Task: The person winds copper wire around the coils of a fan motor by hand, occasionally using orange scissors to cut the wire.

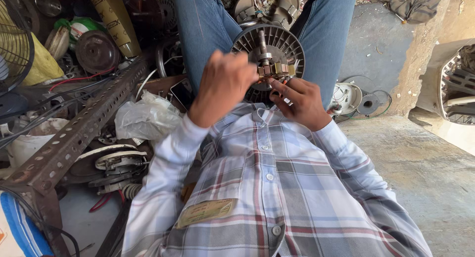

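We see a fan motor (pixel 269 49) resting between the knees, shaft up. The left hand (pixel 222 86) is clenched just left of the shaft, its grip hidden from us; the right hand (pixel 299 101) pinches the brass-coloured part (pixel 276 70) beside the shaft. We judge this mid-fitting; next comes steady alignment.

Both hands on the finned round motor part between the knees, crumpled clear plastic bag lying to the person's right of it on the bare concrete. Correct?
Not quite. The head view shows both hands, left and right, on the finned round motor part between the knees, but the crumpled clear plastic bag lies on the person's left, among the clutter beside the perforated metal bar, not on the bare concrete.
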